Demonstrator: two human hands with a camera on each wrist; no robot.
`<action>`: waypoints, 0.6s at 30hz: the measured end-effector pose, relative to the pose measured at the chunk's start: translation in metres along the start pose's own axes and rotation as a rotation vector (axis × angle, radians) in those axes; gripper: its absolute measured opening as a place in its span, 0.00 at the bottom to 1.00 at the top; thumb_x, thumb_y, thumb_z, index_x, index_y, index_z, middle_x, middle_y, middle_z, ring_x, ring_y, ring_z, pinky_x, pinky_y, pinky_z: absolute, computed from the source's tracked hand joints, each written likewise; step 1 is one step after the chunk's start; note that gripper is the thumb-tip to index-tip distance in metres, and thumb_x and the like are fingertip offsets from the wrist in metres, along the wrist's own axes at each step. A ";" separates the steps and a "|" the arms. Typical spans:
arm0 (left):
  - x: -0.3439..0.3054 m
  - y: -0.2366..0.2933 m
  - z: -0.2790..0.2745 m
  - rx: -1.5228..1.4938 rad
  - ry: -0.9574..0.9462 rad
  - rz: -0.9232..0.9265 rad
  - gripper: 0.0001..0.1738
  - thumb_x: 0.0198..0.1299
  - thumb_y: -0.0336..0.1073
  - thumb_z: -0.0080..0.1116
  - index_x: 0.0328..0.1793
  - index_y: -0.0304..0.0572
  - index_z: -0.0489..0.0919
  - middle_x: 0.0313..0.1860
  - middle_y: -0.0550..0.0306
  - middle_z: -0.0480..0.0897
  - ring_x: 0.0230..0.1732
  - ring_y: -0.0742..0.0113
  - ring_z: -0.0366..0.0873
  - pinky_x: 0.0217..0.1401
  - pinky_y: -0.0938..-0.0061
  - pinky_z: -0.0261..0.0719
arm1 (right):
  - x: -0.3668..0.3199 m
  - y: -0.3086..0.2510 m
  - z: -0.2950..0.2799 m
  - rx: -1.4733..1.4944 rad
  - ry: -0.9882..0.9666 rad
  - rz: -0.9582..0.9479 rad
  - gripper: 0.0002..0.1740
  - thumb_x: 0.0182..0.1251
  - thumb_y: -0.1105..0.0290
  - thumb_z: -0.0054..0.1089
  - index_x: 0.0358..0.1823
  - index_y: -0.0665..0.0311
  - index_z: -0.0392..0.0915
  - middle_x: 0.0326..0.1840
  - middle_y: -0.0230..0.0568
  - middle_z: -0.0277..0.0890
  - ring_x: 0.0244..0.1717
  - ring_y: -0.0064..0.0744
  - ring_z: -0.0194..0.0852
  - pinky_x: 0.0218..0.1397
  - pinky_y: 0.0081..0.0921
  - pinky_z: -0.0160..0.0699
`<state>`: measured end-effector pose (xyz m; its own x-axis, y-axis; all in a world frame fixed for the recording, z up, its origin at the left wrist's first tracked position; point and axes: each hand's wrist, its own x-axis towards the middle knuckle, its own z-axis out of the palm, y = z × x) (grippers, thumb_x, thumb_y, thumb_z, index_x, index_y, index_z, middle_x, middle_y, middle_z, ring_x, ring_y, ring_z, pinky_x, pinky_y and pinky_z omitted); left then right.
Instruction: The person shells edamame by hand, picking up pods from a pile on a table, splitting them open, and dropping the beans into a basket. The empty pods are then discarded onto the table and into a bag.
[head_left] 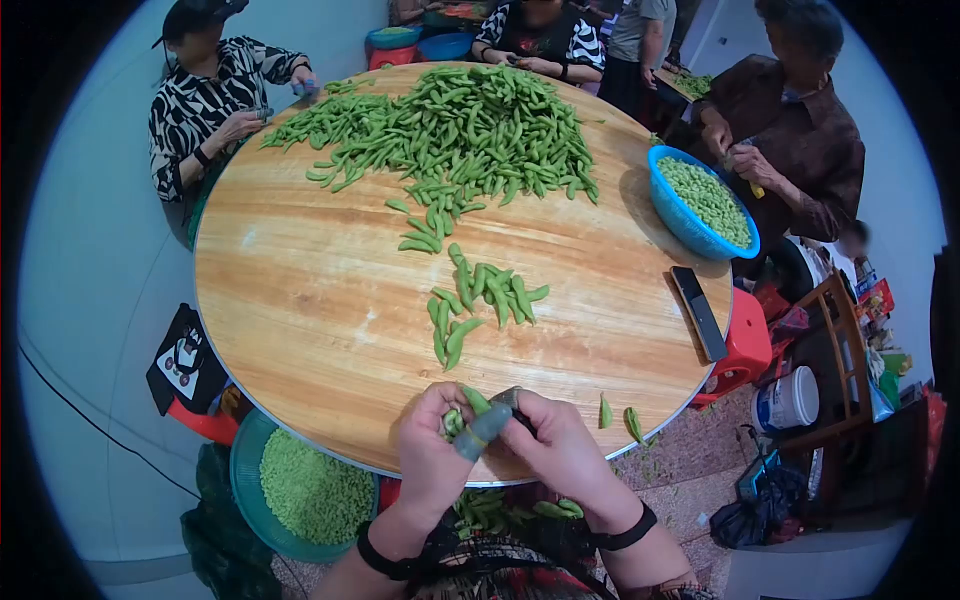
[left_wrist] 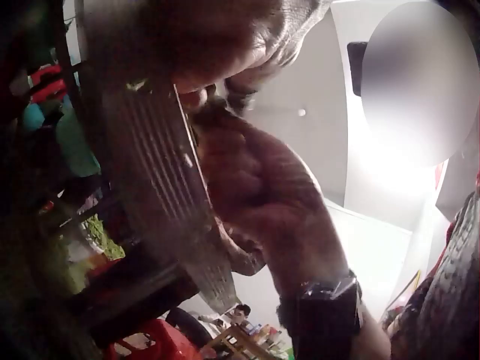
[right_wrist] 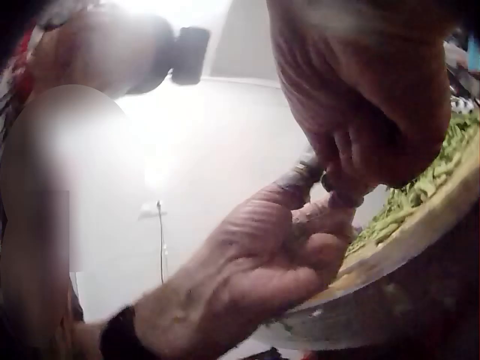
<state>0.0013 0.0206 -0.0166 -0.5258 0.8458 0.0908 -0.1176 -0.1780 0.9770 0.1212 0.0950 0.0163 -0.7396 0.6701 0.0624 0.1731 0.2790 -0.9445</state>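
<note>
Both hands meet over the table's near edge in the head view. The left hand [head_left: 428, 445] grips green soybean pods [head_left: 474, 400], and its thumb wears a grey-green finger cover [head_left: 484, 430]. Curled in from the other side, the right hand [head_left: 562, 445] pinches at the same pod, with a dark cover [head_left: 512, 398] on its thumb. Its other fingertips are partly hidden. The right wrist view shows the left hand [right_wrist: 259, 251] palm up, its fingers meeting the right hand [right_wrist: 367, 97] above it. Several loose pods [head_left: 455, 345] lie just beyond the hands.
A large heap of pods [head_left: 480, 130] covers the far side of the round wooden table [head_left: 300, 270]. A blue basin [head_left: 700, 235] of shelled beans and a phone [head_left: 698, 312] sit at the right. Another basin [head_left: 245, 470] of beans stands lower left. Other people sit around.
</note>
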 end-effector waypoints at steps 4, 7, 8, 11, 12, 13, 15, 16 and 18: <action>0.001 0.001 0.004 0.029 0.070 0.002 0.05 0.57 0.26 0.58 0.38 0.37 0.74 0.25 0.68 0.74 0.21 0.86 0.65 0.20 0.89 0.59 | 0.004 -0.004 -0.001 -0.233 0.061 0.032 0.09 0.65 0.69 0.53 0.35 0.70 0.73 0.18 0.39 0.71 0.21 0.24 0.70 0.25 0.25 0.68; -0.001 0.000 0.002 -0.054 0.042 -0.052 0.04 0.59 0.26 0.56 0.38 0.36 0.74 0.25 0.68 0.74 0.20 0.86 0.64 0.20 0.89 0.58 | 0.007 0.005 -0.001 0.051 0.012 0.141 0.08 0.63 0.70 0.53 0.36 0.69 0.74 0.19 0.47 0.72 0.20 0.34 0.73 0.25 0.27 0.69; -0.001 0.001 0.002 -0.054 0.041 -0.049 0.04 0.59 0.26 0.56 0.38 0.36 0.74 0.25 0.68 0.74 0.20 0.86 0.64 0.20 0.89 0.58 | 0.008 0.007 -0.001 0.104 0.002 0.167 0.08 0.63 0.69 0.53 0.36 0.68 0.74 0.20 0.50 0.73 0.20 0.39 0.74 0.25 0.29 0.70; -0.001 0.006 0.004 -0.146 0.052 -0.090 0.05 0.59 0.25 0.55 0.41 0.35 0.75 0.25 0.67 0.74 0.20 0.85 0.64 0.20 0.89 0.58 | 0.008 0.002 0.003 -0.048 0.048 0.090 0.08 0.63 0.69 0.53 0.35 0.68 0.75 0.20 0.52 0.74 0.21 0.46 0.76 0.25 0.33 0.71; 0.000 0.009 0.003 -0.248 0.051 -0.123 0.07 0.58 0.24 0.55 0.44 0.34 0.75 0.26 0.66 0.74 0.20 0.86 0.64 0.20 0.90 0.58 | 0.007 -0.001 0.004 -0.253 0.100 -0.012 0.09 0.64 0.68 0.53 0.35 0.68 0.75 0.20 0.52 0.74 0.22 0.47 0.76 0.25 0.34 0.71; 0.001 0.011 0.003 -0.348 0.049 -0.157 0.10 0.57 0.23 0.54 0.46 0.34 0.75 0.26 0.65 0.74 0.21 0.86 0.64 0.21 0.91 0.57 | 0.007 -0.004 0.000 -0.253 0.102 -0.013 0.09 0.64 0.68 0.53 0.35 0.68 0.75 0.20 0.52 0.74 0.22 0.47 0.76 0.25 0.34 0.71; -0.001 0.009 0.002 -0.236 0.014 -0.143 0.12 0.57 0.21 0.53 0.48 0.34 0.75 0.28 0.63 0.76 0.22 0.84 0.67 0.22 0.89 0.60 | 0.010 -0.008 -0.014 -0.283 0.203 -0.001 0.09 0.63 0.67 0.54 0.36 0.68 0.75 0.20 0.50 0.74 0.21 0.44 0.77 0.25 0.33 0.72; -0.002 0.008 0.002 -0.126 -0.020 -0.130 0.14 0.56 0.20 0.53 0.50 0.33 0.74 0.29 0.61 0.78 0.24 0.81 0.70 0.24 0.87 0.64 | 0.013 -0.008 -0.017 -0.266 0.288 -0.062 0.10 0.62 0.68 0.57 0.39 0.68 0.75 0.21 0.47 0.75 0.22 0.41 0.76 0.26 0.31 0.72; 0.001 -0.001 0.004 0.141 -0.027 0.146 0.15 0.56 0.20 0.53 0.50 0.33 0.75 0.31 0.59 0.79 0.26 0.76 0.73 0.27 0.84 0.67 | 0.014 -0.014 -0.016 -0.204 0.254 -0.047 0.11 0.61 0.69 0.58 0.41 0.68 0.74 0.23 0.45 0.75 0.23 0.36 0.76 0.28 0.28 0.72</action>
<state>0.0043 0.0236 -0.0170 -0.5061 0.8295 0.2363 0.0778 -0.2290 0.9703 0.1190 0.1117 0.0354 -0.5681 0.7965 0.2072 0.2886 0.4285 -0.8562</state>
